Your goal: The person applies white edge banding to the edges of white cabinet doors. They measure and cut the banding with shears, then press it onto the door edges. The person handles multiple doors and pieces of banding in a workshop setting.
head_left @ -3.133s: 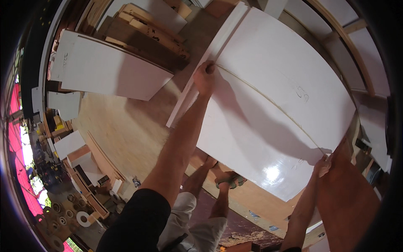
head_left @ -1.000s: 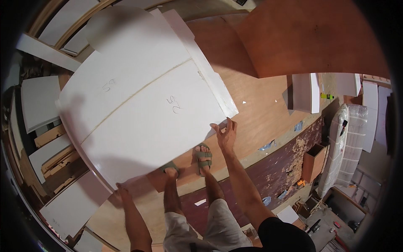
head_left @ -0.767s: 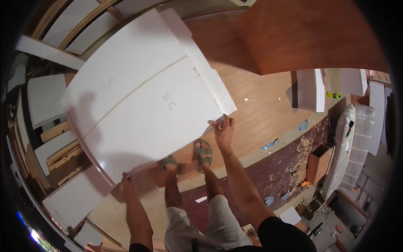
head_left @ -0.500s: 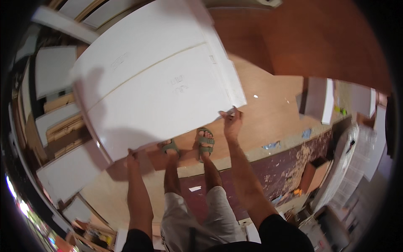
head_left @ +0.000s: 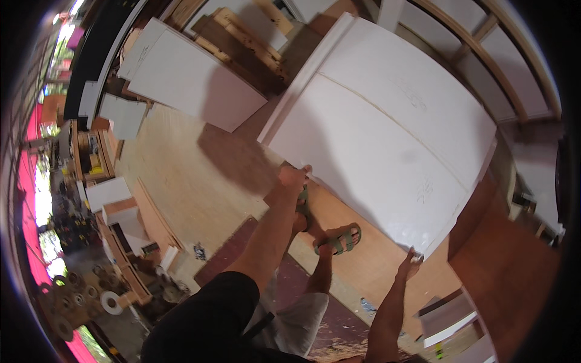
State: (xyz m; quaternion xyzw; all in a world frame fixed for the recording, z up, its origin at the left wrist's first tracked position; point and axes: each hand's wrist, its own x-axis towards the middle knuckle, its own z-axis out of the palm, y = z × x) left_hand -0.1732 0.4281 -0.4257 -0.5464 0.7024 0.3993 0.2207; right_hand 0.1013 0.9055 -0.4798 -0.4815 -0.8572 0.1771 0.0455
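While both hands stay at the near edge of the large white rectangular board assembly (head_left: 399, 133), the view has swung toward the person's left since half a second ago. Workshop clutter now fills the left side, and a clear-wrapped bundle has gone from the right. As a judgement, only the gaze has turned and the hold is kept.

The left hand (head_left: 293, 176) is curled on that edge, thumb uppermost; the right hand (head_left: 411, 265) pinches the near right corner, its underside fingers partly hidden. The board assembly lies ahead and right of the person, a thin beige line crossing it; whatever supports it underneath is hidden.

Just below the near edge, the feet in green strapped sandals (head_left: 340, 241) stand close in, beside and over a flat orange-brown wooden sheet (head_left: 378, 260). A big reddish-brown curved sheet (head_left: 508, 284) crowds the right side, and a white rectangular leaning panel (head_left: 187, 78) stands beyond on the left. Ring-shaped rolls (head_left: 111, 302) lie far lower left, well apart.
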